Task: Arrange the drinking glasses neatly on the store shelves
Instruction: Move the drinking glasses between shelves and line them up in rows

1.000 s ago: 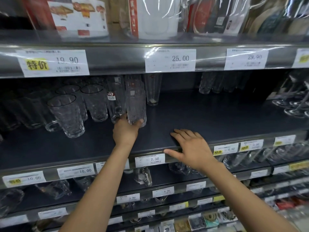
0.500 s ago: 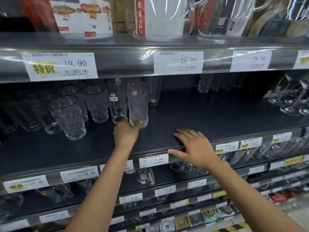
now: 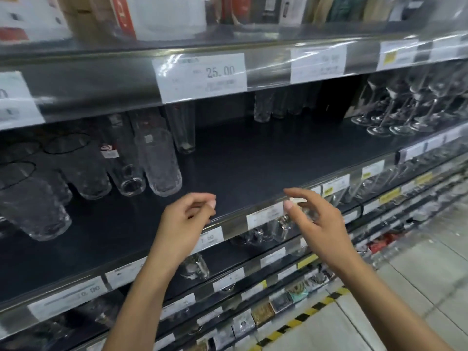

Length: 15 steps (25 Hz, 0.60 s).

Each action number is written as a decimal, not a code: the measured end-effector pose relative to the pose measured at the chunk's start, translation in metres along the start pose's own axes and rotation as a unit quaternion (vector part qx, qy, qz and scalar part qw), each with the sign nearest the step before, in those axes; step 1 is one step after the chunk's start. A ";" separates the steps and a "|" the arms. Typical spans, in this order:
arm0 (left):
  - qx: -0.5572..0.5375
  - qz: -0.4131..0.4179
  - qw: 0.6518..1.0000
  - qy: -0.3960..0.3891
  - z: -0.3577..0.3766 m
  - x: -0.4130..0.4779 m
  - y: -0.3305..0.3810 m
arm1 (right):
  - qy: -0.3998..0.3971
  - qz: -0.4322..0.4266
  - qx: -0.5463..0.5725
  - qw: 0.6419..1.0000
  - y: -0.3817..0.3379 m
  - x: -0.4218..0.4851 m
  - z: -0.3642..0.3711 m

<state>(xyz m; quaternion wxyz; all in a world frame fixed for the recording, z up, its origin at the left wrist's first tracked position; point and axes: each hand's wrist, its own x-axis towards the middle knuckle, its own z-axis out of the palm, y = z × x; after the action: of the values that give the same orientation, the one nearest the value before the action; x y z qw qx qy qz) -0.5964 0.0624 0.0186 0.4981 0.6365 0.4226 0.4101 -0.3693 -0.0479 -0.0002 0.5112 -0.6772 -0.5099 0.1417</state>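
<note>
My left hand (image 3: 186, 220) hovers over the shelf (image 3: 253, 160) edge, fingers loosely curled, holding nothing. The tall textured glass (image 3: 162, 163) stands apart at its eleven o'clock, just beside a smooth glass (image 3: 125, 165). My right hand (image 3: 316, 221), at three o'clock, is relaxed and spread, gripping nothing.

Bare left hand (image 3: 184, 219) and bare right hand (image 3: 316, 219), on slim forearms uncovered as far as visible. Short, neatly trimmed fingernails, pale at the tips. Slightly blurred throughout.
</note>
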 end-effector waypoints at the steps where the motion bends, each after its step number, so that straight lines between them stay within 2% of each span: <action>1: -0.004 0.014 1.000 -0.027 0.013 -0.001 0.003 | 0.022 0.016 0.007 1.000 0.006 -0.007 -0.014; 5: -0.009 0.049 0.992 -0.117 0.076 -0.004 0.018 | 0.075 0.058 -0.012 0.995 0.026 -0.031 -0.071; 8: -0.004 0.066 0.985 -0.157 0.119 -0.005 0.025 | 0.108 0.083 -0.010 0.991 0.043 -0.037 -0.106; 12: -0.010 0.060 0.984 -0.167 0.183 -0.001 0.033 | 0.118 0.098 -0.005 0.988 0.081 -0.024 -0.155; 15: -0.010 0.061 0.988 -0.138 0.234 0.010 0.036 | 0.101 0.097 0.006 0.990 0.115 0.000 -0.190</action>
<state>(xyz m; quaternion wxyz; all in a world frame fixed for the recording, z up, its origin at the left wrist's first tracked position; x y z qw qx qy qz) -0.3677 -0.0011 0.0160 0.5318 0.7070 0.3059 0.3518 -0.1715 -0.1468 -0.0131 0.5481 -0.7311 -0.3869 0.1245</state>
